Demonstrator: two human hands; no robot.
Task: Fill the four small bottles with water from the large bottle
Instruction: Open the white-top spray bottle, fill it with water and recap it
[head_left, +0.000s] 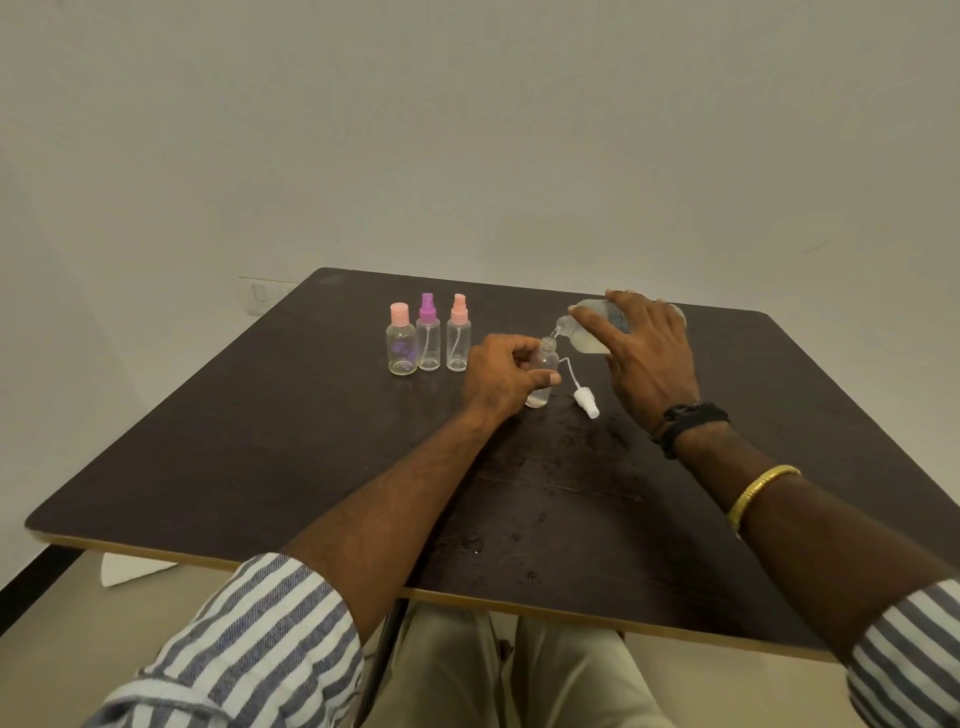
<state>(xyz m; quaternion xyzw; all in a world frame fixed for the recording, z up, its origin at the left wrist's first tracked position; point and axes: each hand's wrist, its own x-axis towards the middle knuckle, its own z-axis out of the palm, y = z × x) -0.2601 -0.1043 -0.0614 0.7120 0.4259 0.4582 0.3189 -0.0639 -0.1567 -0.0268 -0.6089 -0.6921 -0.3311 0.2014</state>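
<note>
Left fingers (511, 347) round small bottle (546, 357); right fingers (597, 323) round tilted large bottle (584, 341)

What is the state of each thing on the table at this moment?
large bottle: tilted, gripped by right hand, pouring into open small bottle.
open small bottle: upright, partly filled, held by left hand.
white spray cap: off, lying on table.
pink-cap bottle, purple-sprayer bottle, pink-sprayer bottle: upright, closed.
table: wet patches.
</note>
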